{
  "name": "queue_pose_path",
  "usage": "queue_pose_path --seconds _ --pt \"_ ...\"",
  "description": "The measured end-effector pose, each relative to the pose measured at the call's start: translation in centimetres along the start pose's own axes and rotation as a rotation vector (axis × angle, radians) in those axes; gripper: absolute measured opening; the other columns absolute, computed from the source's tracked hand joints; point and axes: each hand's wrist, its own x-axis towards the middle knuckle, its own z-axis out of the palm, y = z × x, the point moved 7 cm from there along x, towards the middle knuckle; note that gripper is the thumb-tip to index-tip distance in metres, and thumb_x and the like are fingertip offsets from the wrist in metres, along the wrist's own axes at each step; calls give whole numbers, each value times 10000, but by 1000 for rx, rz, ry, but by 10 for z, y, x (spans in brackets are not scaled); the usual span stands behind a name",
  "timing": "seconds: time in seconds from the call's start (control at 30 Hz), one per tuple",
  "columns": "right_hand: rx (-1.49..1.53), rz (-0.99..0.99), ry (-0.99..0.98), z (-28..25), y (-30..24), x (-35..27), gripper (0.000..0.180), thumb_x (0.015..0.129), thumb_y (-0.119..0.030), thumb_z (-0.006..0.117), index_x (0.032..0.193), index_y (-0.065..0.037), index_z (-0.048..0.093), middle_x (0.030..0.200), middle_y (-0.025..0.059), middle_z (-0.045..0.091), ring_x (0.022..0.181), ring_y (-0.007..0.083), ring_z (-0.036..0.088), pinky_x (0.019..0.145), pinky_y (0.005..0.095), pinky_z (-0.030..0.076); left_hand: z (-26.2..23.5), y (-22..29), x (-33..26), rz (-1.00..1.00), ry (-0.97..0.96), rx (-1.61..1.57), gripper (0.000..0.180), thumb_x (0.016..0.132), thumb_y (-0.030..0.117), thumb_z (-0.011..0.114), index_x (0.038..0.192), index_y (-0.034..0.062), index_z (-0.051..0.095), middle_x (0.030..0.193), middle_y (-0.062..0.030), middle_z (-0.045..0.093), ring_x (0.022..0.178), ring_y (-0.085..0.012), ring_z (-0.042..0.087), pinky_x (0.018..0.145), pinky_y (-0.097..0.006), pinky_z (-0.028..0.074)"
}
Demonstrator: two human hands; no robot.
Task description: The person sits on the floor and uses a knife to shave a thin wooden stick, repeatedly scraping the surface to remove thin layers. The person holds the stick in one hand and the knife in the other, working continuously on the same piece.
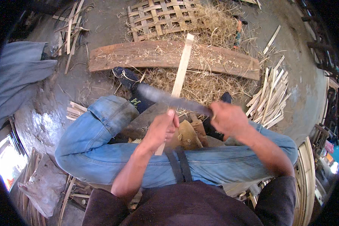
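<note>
My left hand point(162, 130) is closed around a pale flat strip of split wood or bamboo point(183, 67), thumb on top. The strip slants up and away from me, its far end over a long board; its near end pokes out below my fist. In my right hand point(229, 118) is the handle of a long knife point(165, 98). The blade, smeared by motion, points left and crosses the strip just beyond my left thumb. I cannot tell whether the edge touches it. Under my hands lies a yellowish piece point(188, 135) between my jeans-clad legs.
The brown board point(139, 54) lies across the floor ahead, with curly shavings point(214, 86) around it. Beyond it is a woven lattice panel point(158, 17). Cut strips are piled at the right point(269, 96) and far left point(71, 32). Grey cloth point(22, 71) hangs at the left.
</note>
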Motion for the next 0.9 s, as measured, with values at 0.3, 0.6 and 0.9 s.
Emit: queue_pose_path --seconds 0.3,0.6,0.9 --pt "-103 197 340 -55 56 -1 279 736 -143 692 971 -83 554 838 156 637 761 358 654 652 464 524 -2 11 -11 13 -27 -48 443 1011 494 381 847 93 471 591 111 261 466 -4 219 412 -201 174" --pt "-254 -34 134 -40 37 -1 449 602 -114 791 987 -81 562 868 94 599 844 309 619 711 405 502 -17 15 -9 25 28 -208 560 1001 601 261 858 97 460 616 79 267 472 -16 202 418 -192 173" --pt "-272 -61 129 -47 35 -3 437 588 -115 781 967 -85 564 832 80 576 808 303 605 695 403 495 -20 18 -9 62 43 -231 560 1001 606 256 867 106 470 614 82 260 471 -16 202 419 -188 178"
